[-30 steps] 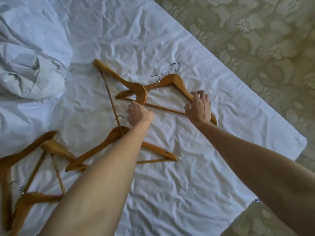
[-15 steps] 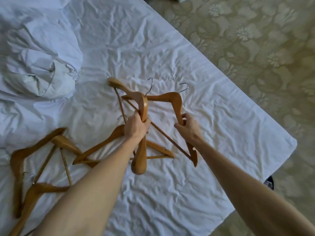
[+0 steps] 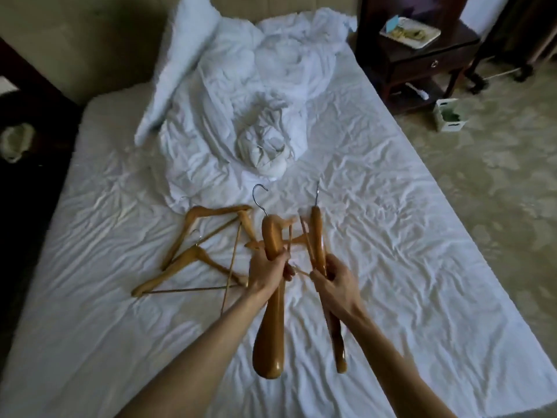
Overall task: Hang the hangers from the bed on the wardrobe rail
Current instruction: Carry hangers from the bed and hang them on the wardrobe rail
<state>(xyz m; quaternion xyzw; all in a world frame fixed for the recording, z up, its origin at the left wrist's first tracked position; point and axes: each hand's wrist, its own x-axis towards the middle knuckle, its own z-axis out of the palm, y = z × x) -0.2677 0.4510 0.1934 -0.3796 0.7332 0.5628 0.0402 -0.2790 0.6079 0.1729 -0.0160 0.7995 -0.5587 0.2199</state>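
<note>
My left hand grips a wooden hanger held edge-on above the bed, its metal hook pointing away from me. My right hand grips a second wooden hanger, also edge-on, hook up. Two more wooden hangers lie overlapping on the white sheet to the left of my hands. Another hanger lies on the sheet partly hidden behind the held ones. No wardrobe rail is in view.
A crumpled white duvet and a pillow fill the head of the bed. A dark wooden nightstand with a tray stands at the upper right, a small box on the patterned carpet beside it.
Both hands lifted their hangers off the sheet and turned them edge-on toward me. The view tilted up, so the head of the bed and the nightstand came into sight.
</note>
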